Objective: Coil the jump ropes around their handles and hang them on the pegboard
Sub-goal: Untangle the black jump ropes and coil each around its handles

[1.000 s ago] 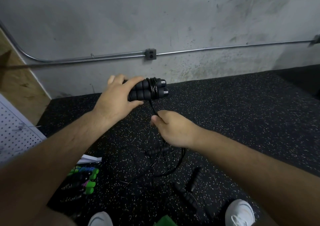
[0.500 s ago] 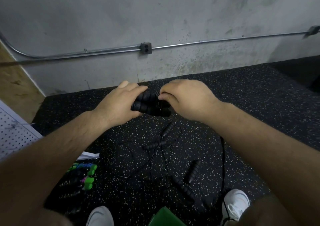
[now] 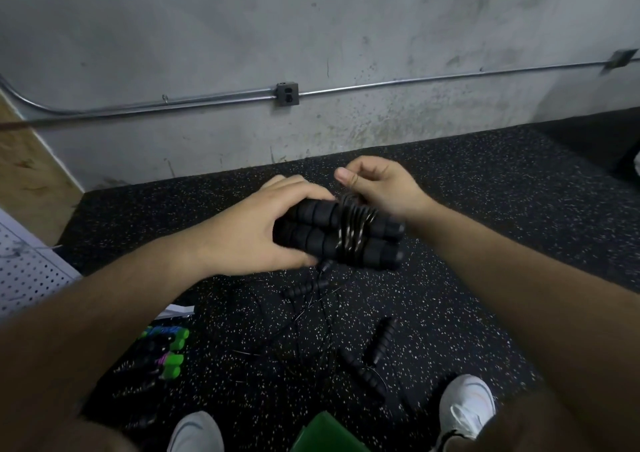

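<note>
My left hand (image 3: 249,233) grips two black foam jump rope handles (image 3: 377,249) held side by side, with several turns of black rope (image 3: 353,226) wound around their middle. My right hand (image 3: 377,184) pinches the rope just behind the coil, at the top of the handles. A short tail of rope hangs below the handles. On the floor beneath lie more black jump ropes (image 3: 375,347), loose and tangled. The white pegboard (image 3: 24,271) shows at the left edge.
Green and purple-handled ropes (image 3: 166,351) lie on the speckled black rubber floor (image 3: 502,209) at lower left. A grey concrete wall with a metal conduit (image 3: 415,82) stands ahead. My white shoes (image 3: 467,406) and a green object (image 3: 325,434) are at the bottom.
My right hand dropped below the handles, then rose over them to their far side, bringing the rope around. More turns sit on the handles and the loose rope is shorter.
</note>
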`<move>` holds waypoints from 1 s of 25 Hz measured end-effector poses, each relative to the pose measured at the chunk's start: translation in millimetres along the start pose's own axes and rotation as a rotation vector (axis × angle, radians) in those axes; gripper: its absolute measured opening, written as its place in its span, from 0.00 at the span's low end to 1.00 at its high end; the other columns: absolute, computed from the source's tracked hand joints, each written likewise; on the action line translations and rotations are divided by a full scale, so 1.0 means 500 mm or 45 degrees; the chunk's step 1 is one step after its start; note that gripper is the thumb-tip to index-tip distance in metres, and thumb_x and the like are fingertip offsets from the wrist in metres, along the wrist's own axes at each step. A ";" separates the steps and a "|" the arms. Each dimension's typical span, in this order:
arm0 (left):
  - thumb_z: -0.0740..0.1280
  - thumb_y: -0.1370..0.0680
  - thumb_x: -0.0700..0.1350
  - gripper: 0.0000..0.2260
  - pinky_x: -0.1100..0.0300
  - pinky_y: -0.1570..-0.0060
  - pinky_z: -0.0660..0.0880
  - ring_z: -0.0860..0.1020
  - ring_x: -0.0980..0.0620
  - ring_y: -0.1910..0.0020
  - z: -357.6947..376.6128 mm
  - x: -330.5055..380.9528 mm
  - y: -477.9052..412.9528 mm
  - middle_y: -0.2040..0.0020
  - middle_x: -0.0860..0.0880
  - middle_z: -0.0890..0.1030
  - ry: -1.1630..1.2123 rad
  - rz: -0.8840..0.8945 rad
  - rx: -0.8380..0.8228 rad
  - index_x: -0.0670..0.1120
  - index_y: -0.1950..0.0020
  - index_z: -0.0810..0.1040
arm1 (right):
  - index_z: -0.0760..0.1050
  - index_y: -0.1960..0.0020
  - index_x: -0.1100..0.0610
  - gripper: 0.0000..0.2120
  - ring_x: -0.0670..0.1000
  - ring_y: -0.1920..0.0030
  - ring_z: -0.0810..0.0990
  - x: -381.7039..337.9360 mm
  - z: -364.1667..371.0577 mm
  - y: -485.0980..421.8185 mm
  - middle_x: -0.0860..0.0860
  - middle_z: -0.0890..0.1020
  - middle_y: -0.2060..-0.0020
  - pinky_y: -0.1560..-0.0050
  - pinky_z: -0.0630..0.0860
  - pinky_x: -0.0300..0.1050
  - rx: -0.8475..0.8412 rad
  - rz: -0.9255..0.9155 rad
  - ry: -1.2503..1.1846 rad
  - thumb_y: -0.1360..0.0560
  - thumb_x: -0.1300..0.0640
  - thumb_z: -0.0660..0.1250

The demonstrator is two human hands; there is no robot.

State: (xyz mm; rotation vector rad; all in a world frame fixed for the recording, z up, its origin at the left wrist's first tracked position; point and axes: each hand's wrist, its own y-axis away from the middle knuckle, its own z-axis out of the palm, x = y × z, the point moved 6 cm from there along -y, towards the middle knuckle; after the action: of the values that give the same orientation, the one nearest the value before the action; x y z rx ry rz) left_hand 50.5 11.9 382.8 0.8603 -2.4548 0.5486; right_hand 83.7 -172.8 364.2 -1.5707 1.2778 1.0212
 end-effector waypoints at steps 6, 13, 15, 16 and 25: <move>0.78 0.31 0.54 0.31 0.57 0.35 0.67 0.69 0.57 0.39 -0.050 -0.061 -0.013 0.41 0.57 0.74 -0.200 -0.244 0.499 0.54 0.30 0.73 | 0.71 0.57 0.57 0.15 0.43 0.74 0.68 0.046 0.138 0.039 0.46 0.72 0.72 0.72 0.66 0.37 -0.138 0.240 0.025 0.14 0.56 0.53; 0.77 0.28 0.51 0.32 0.49 0.37 0.70 0.70 0.47 0.39 -0.071 -0.150 -0.016 0.39 0.51 0.75 -0.547 -0.396 0.472 0.53 0.26 0.71 | 0.77 0.44 0.63 0.17 0.50 0.69 0.74 -0.003 0.168 0.050 0.54 0.78 0.63 0.69 0.70 0.45 -0.337 0.245 0.399 0.15 0.53 0.55; 0.76 0.27 0.51 0.33 0.50 0.37 0.70 0.69 0.48 0.38 -0.066 -0.162 -0.021 0.39 0.51 0.74 -0.611 -0.407 0.442 0.53 0.24 0.69 | 0.78 0.45 0.64 0.18 0.55 0.66 0.79 -0.025 0.160 0.061 0.58 0.82 0.62 0.67 0.74 0.46 -0.451 0.319 0.530 0.16 0.52 0.56; 0.76 0.27 0.51 0.32 0.50 0.38 0.70 0.69 0.48 0.39 -0.064 -0.166 -0.021 0.39 0.52 0.74 -0.629 -0.407 0.425 0.53 0.25 0.69 | 0.79 0.46 0.63 0.18 0.56 0.65 0.81 -0.041 0.151 0.069 0.58 0.83 0.61 0.66 0.76 0.46 -0.507 0.336 0.610 0.16 0.51 0.56; 0.78 0.29 0.48 0.28 0.48 0.40 0.73 0.66 0.55 0.44 -0.014 -0.151 -0.031 0.45 0.57 0.72 -0.636 -0.248 0.128 0.57 0.31 0.72 | 0.76 0.52 0.49 0.14 0.48 0.60 0.76 -0.156 0.038 0.048 0.44 0.78 0.61 0.68 0.63 0.42 -0.149 -0.355 1.530 0.16 0.45 0.55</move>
State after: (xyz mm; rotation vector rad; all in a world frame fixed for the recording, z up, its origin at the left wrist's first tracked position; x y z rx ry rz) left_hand 114.8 39.3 350.0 1.4030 -2.7489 0.4267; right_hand 47.3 -134.8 429.1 -2.4905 1.6479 -0.1448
